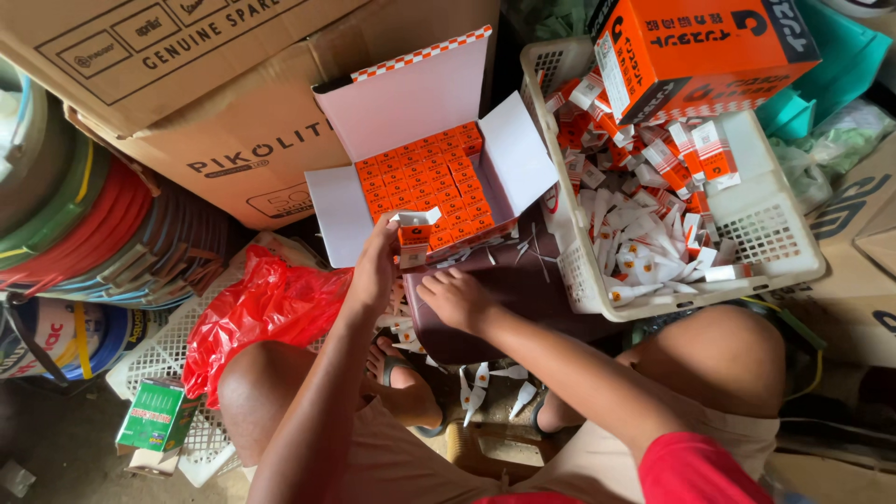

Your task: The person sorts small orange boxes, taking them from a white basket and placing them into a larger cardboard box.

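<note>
Orange small cardboard carton point(414, 233) pinched in left hand point(375, 271); right hand point(455, 297) loose, grasping nothing. Best slotted upright, flush into open white-flapped display box point(425, 182). Worth keeping flaps tucked.

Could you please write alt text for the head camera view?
Seated person's left hand holds a small orange carton at an open box packed with such cartons; the right hand rests nearby. A white basket of small tubes sits right.

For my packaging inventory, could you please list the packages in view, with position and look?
Open white carton: centre, packed with orange packets.
Small orange-and-white packet: in left hand.
Large orange box: top right, on white basket.
Brown cardboard cartons: top left.
Green box: bottom left.
</note>
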